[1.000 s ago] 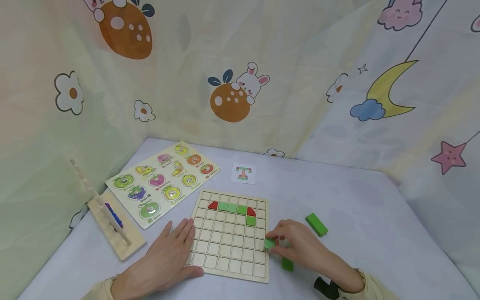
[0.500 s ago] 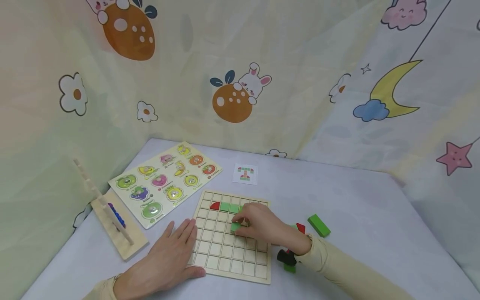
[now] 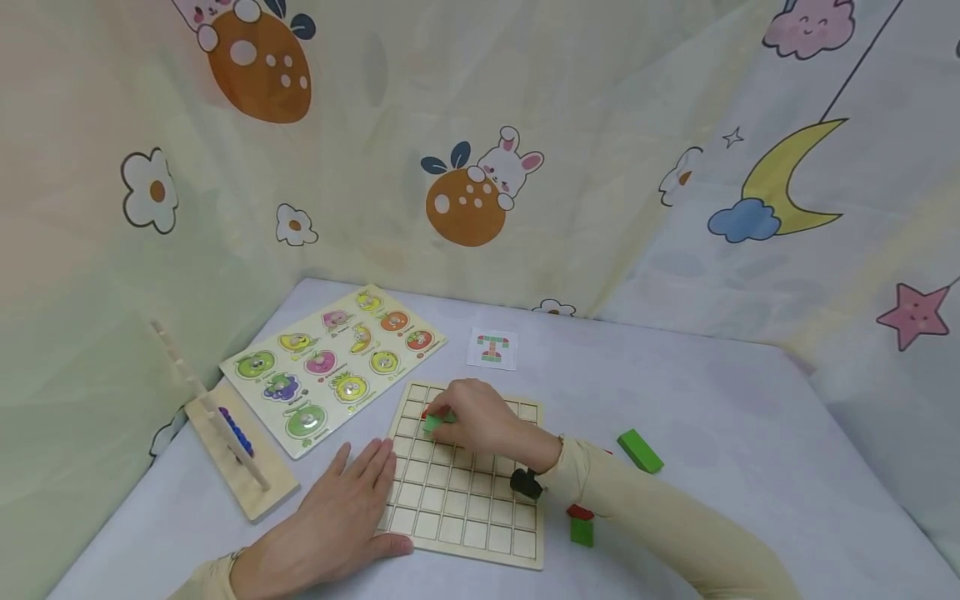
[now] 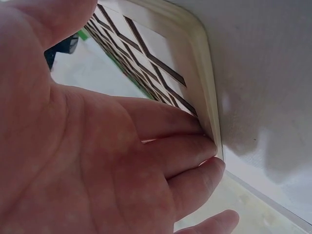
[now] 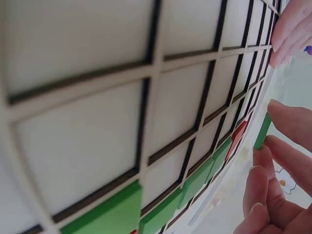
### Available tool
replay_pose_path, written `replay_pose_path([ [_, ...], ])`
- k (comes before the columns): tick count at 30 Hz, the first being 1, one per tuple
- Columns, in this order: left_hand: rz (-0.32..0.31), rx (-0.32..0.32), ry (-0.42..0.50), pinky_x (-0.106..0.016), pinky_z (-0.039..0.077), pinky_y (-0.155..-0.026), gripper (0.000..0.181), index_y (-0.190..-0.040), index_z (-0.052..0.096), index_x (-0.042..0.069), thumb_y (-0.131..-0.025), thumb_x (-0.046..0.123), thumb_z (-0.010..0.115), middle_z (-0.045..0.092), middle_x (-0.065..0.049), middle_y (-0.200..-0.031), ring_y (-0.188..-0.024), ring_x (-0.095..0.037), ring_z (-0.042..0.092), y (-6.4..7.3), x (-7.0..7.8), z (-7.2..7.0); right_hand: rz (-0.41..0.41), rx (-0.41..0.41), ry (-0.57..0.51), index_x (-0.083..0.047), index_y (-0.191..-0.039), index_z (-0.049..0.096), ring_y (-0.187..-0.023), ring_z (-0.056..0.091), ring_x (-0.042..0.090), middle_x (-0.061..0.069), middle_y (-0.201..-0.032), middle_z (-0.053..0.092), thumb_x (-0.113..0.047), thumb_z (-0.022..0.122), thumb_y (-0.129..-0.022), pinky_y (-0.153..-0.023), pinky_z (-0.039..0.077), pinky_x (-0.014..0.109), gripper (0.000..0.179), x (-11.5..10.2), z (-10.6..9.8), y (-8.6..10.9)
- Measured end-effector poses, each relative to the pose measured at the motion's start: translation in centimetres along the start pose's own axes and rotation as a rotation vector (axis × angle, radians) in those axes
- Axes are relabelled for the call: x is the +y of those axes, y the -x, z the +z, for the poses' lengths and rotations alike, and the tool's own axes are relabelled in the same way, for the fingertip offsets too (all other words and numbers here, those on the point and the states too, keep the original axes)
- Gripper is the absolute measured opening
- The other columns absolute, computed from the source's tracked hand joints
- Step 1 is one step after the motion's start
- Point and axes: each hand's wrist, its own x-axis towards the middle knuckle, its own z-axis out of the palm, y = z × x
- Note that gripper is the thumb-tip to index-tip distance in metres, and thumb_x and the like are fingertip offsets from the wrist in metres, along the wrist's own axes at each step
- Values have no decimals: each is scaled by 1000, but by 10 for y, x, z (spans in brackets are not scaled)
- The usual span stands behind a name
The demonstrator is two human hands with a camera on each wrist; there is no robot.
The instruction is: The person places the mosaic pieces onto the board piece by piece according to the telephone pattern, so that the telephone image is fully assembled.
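My left hand [image 3: 326, 521] rests at the left edge of the wooden grid board [image 3: 450, 527], its fingers straight; the left wrist view has the fingertips right at the board's rim. Over the board's upper left part, my right hand [image 3: 480, 417] pinches a small green square tile [image 3: 432, 423] between thumb and fingertips. In the right wrist view this tile [image 5: 263, 130] is held edge-on, above the board's surface. A row of green tiles [image 5: 195, 183] lies in the grid, with a red rounded piece [image 5: 238, 135] at its end. The hand hides most of that row in the head view.
A fruit puzzle board [image 3: 322, 392] lies at the back left, beside a wooden stand [image 3: 251, 492] with blue beads. Behind the grid is a small picture card [image 3: 492, 348]. A long green block [image 3: 640, 451], a red piece [image 3: 580, 512] and a green one [image 3: 582, 532] lie on the right.
Carrying the green tile, my right hand has moved from the board's right side across to its upper left. The left hand stays at the left edge.
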Motion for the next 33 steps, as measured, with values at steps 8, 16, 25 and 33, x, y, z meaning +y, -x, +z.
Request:
replay_pose_path([
  [8, -6, 1, 2, -65, 24, -123, 107, -152, 41, -6, -87, 77, 56, 34, -25, -164, -155, -39, 31, 0, 0, 0, 24, -36, 34, -13, -106, 82, -91, 68, 11, -4, -96, 80, -22, 81, -89, -82, 53, 24, 19, -5, 4, -10],
  [16, -7, -8, 13, -65, 24, -123, 108, -152, 41, -6, -86, 78, 56, 34, -25, -164, -155, -39, 32, 0, -1, 0, 67, -81, 110, -18, -102, 83, -80, 64, 2, -8, -90, 79, -25, 85, -86, -73, 51, 19, 18, -8, 14, -13],
  [25, -2, 10, 5, -65, 24, -123, 108, -152, 41, -7, -87, 77, 56, 34, -25, -164, -155, -39, 32, 0, -1, 1, 88, -65, 90, -17, -104, 83, -74, 60, 1, -7, -89, 80, -24, 86, -84, -66, 46, 18, 21, -8, 13, -14],
  [33, -7, 6, 12, -65, 24, -123, 107, -152, 41, -6, -86, 77, 58, 35, -24, -164, -154, -38, 33, 0, -1, 1, 93, -62, 83, -18, -102, 84, -73, 61, 1, -7, -90, 80, -25, 87, -83, -66, 47, 19, 20, -6, 14, -15],
])
